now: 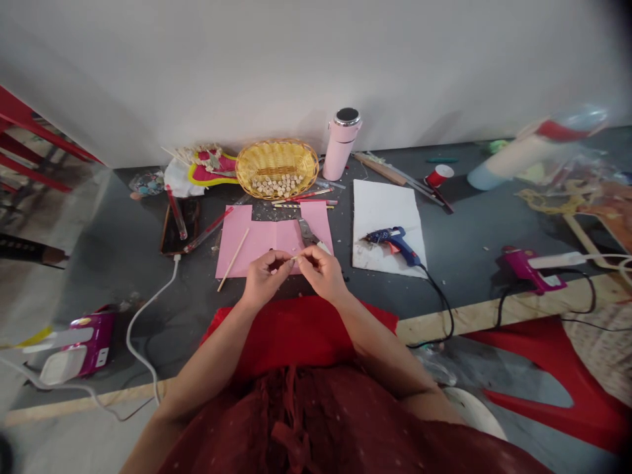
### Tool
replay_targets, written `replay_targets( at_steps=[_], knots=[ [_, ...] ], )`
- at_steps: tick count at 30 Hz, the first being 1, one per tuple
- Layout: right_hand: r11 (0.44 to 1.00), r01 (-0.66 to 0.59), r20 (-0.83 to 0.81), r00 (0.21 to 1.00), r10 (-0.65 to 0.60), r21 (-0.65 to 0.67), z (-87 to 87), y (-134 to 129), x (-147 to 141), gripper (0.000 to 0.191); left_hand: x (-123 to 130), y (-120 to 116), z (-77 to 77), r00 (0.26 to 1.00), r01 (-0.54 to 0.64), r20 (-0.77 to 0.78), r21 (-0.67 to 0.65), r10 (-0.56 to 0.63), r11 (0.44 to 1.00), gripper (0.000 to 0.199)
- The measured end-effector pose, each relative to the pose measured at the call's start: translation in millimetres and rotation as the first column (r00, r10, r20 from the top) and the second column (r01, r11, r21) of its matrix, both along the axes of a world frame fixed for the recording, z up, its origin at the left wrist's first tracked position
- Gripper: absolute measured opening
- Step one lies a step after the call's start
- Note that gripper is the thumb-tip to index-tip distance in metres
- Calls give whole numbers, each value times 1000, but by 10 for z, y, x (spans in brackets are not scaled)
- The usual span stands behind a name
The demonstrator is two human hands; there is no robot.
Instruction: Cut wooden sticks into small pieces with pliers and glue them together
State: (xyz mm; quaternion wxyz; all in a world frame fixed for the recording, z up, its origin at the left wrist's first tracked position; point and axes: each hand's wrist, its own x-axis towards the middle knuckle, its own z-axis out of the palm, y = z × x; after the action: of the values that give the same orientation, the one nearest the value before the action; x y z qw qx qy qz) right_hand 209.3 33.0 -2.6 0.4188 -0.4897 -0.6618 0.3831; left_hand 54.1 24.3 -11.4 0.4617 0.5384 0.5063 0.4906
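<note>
My left hand point(265, 276) and my right hand point(323, 273) meet fingertip to fingertip over the near edge of a pink paper sheet point(234, 230). Pinched between both is a small pale piece point(295, 258), too small to name. A pair of pliers point(307, 232) lies on the sheet just beyond my right hand, partly covered by it. To the left of my left hand, a thin wooden stick point(234, 260) rests slantwise across the paper. Several small pale pieces point(279, 184) lie in a yellow wicker basket point(247, 161) behind the sheet.
A blue glue gun point(395, 242) lies on a white board point(385, 201) at right, its cord running over the table edge. A pink flask point(340, 148) stands by the wall. Left are a phone point(190, 217) with a white cable and a purple power strip point(96, 342).
</note>
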Motion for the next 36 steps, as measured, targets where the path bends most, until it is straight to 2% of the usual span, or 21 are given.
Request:
replay_targets(
  at_steps=[8,17,23,28,32,36],
  knots=[
    [996,-33,61,998,28,84,-5,19,28,15,-18,-9,7,988,29,-153,58,-20,998,10],
    [992,-59,107,993,46,115,0,27,35,17,-32,7,43,992,40,-124,29,-36,999,9],
    [983,-35,180,984,2,182,-141,83,44,14,-66,32,-34,990,10,-141,28,-6,1000,12],
    [971,28,258,962,-90,236,-272,151,54,16,-87,59,-98,999,-38,4,-43,38,998,16],
    [960,53,304,942,-139,276,-249,188,146,22,-103,96,-88,981,-79,173,-85,93,993,16],
    [954,50,543,813,-211,296,-163,184,283,6,-156,158,-85,910,-181,357,-122,213,976,15]
  ],
)
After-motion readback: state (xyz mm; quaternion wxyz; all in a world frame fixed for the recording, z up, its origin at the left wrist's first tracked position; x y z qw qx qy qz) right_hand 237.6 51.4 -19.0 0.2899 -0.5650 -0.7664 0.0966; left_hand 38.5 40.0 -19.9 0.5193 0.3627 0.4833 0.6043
